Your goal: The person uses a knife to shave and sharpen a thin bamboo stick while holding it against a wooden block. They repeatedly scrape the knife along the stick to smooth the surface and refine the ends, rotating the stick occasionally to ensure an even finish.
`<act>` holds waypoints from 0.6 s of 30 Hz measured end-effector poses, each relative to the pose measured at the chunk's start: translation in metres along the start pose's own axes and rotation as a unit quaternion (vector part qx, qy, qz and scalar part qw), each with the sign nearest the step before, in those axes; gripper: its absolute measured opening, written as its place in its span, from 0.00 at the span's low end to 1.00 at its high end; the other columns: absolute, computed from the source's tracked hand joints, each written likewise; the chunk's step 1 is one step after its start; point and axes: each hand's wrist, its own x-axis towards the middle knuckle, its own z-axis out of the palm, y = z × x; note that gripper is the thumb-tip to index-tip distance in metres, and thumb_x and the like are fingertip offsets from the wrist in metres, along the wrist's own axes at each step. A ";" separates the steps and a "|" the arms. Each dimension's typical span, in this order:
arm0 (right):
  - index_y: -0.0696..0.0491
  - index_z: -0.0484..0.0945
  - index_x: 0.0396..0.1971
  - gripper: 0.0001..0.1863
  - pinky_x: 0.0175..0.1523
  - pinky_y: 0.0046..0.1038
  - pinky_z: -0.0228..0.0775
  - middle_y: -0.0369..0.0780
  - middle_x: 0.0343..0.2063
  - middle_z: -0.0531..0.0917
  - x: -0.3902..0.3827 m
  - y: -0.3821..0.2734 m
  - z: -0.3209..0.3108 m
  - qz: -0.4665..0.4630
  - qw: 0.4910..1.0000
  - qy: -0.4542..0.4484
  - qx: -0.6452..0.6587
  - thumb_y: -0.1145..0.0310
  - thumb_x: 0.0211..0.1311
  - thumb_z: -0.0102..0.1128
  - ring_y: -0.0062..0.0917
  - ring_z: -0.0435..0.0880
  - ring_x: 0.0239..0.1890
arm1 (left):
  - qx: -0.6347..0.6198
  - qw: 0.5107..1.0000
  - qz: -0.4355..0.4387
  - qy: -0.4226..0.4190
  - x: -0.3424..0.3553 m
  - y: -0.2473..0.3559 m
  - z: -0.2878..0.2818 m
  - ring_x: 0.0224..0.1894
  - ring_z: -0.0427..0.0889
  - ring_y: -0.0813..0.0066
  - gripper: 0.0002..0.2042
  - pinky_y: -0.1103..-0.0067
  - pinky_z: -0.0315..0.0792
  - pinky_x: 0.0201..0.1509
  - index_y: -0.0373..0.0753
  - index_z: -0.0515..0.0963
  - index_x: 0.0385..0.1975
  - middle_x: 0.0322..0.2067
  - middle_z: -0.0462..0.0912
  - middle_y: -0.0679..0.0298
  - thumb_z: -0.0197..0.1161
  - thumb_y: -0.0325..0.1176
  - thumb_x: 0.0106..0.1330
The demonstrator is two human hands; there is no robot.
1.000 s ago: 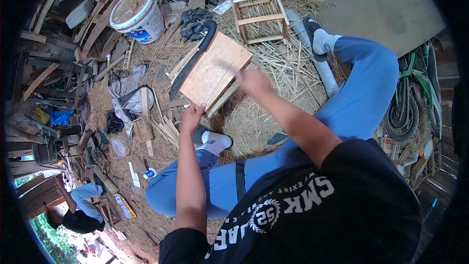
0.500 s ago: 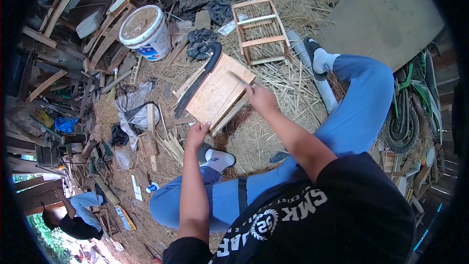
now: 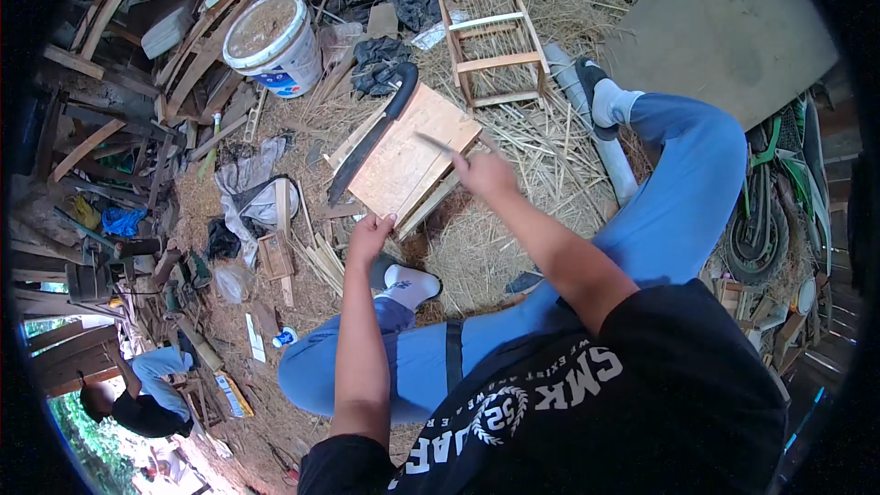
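Note:
A pale wooden board [image 3: 394, 179] lies tilted on scrap wood in front of me. My left hand [image 3: 368, 240] is closed at its near corner, thumb on top and fingers mostly hidden. Along the board's right edge runs a thin light line, perhaps a narrow strip; I cannot tell whether the left hand pinches it too. Over that edge my right hand [image 3: 486, 176] grips a knife [image 3: 434, 141], its handle hidden in the fist and its blade pointing left across the board. A long dark blade with a curved black handle [image 3: 374, 139] rests on the board's left side.
Beyond the board stands a slatted wooden frame [image 3: 495, 41], with thin sticks [image 3: 559, 151] scattered beside it. A white bucket [image 3: 273, 46] is at the far left. Straw, scrap wood and a grey pipe [image 3: 610, 160] surround my legs. Another person [image 3: 137, 399] sits at the lower left.
The right hand and knife have shifted slightly left, and the blade lies farther in over the board. The left hand keeps its place at the corner. The whole view has shifted slightly.

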 end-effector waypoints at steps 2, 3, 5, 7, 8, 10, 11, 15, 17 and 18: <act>0.51 0.89 0.33 0.36 0.46 0.45 0.80 0.48 0.32 0.88 -0.015 -0.010 -0.001 -0.050 0.993 -0.071 -0.086 0.36 0.72 0.40 0.44 0.89 0.38 | -0.009 1.000 -0.007 -0.009 -0.003 -0.007 -0.004 0.23 0.65 0.82 0.21 0.77 0.63 0.27 0.39 0.73 0.19 0.18 0.71 0.72 0.70 0.46 0.67; 0.51 0.89 0.34 0.36 0.45 0.44 0.80 0.47 0.34 0.89 -0.016 -0.012 -0.004 -0.078 0.983 -0.099 -0.132 0.35 0.72 0.40 0.44 0.89 0.39 | -0.004 1.000 -0.012 -0.011 -0.001 -0.005 -0.003 0.23 0.65 0.82 0.21 0.77 0.62 0.27 0.39 0.73 0.19 0.18 0.70 0.72 0.70 0.46 0.67; 0.51 0.89 0.34 0.34 0.43 0.45 0.80 0.47 0.32 0.88 -0.016 -0.006 0.006 -0.117 0.983 -0.050 -0.130 0.37 0.72 0.43 0.44 0.89 0.37 | 0.002 1.000 -0.018 -0.012 0.001 -0.003 -0.004 0.23 0.64 0.83 0.21 0.77 0.62 0.27 0.39 0.72 0.19 0.17 0.70 0.73 0.70 0.46 0.67; 0.49 0.89 0.32 0.33 0.43 0.44 0.81 0.46 0.28 0.88 0.006 0.008 0.007 -0.010 0.998 0.045 -0.032 0.37 0.71 0.44 0.43 0.89 0.34 | 0.002 1.000 -0.019 -0.014 0.000 0.007 -0.001 0.23 0.64 0.82 0.21 0.77 0.62 0.27 0.40 0.72 0.19 0.17 0.69 0.73 0.70 0.46 0.67; 0.49 0.88 0.30 0.32 0.41 0.44 0.81 0.46 0.28 0.88 0.012 0.010 0.003 -0.015 0.996 0.056 -0.072 0.37 0.71 0.45 0.43 0.89 0.33 | 0.007 1.000 -0.016 -0.011 0.001 0.008 -0.002 0.23 0.64 0.82 0.21 0.77 0.62 0.27 0.40 0.72 0.19 0.18 0.70 0.73 0.70 0.46 0.67; 0.50 0.88 0.30 0.33 0.40 0.45 0.81 0.46 0.28 0.88 -0.008 0.003 0.015 -0.118 0.984 -0.002 -0.134 0.37 0.71 0.45 0.43 0.89 0.32 | 0.018 1.000 -0.012 -0.009 0.003 0.005 -0.003 0.23 0.64 0.82 0.21 0.77 0.62 0.27 0.40 0.71 0.18 0.18 0.70 0.72 0.70 0.46 0.67; 0.51 0.87 0.29 0.33 0.39 0.45 0.81 0.46 0.28 0.88 -0.017 0.000 0.018 -0.169 0.971 -0.028 -0.166 0.37 0.71 0.45 0.43 0.89 0.32 | 0.014 1.000 -0.017 -0.008 0.001 0.004 -0.004 0.23 0.64 0.82 0.21 0.76 0.62 0.27 0.40 0.71 0.18 0.18 0.70 0.73 0.70 0.46 0.67; 0.50 0.88 0.31 0.32 0.39 0.46 0.81 0.46 0.27 0.88 0.008 0.007 0.002 -0.009 0.996 0.047 -0.079 0.38 0.71 0.45 0.44 0.88 0.31 | 0.008 1.000 -0.020 -0.005 -0.003 0.010 -0.003 0.23 0.64 0.82 0.22 0.77 0.61 0.27 0.40 0.71 0.19 0.18 0.70 0.73 0.70 0.47 0.67; 0.51 0.89 0.35 0.33 0.43 0.45 0.80 0.48 0.32 0.88 0.003 0.013 0.017 -0.067 0.994 0.004 -0.092 0.38 0.71 0.45 0.44 0.89 0.38 | 0.008 1.000 -0.025 -0.014 -0.005 0.017 0.000 0.23 0.64 0.82 0.21 0.77 0.61 0.27 0.41 0.71 0.19 0.18 0.70 0.73 0.70 0.47 0.67; 0.51 0.89 0.35 0.33 0.43 0.45 0.80 0.48 0.32 0.88 -0.011 0.004 0.011 -0.110 0.984 -0.033 -0.133 0.38 0.71 0.44 0.43 0.89 0.38 | 0.003 0.999 -0.029 -0.018 -0.004 0.020 -0.002 0.23 0.63 0.83 0.21 0.77 0.61 0.27 0.41 0.71 0.19 0.18 0.70 0.74 0.70 0.47 0.67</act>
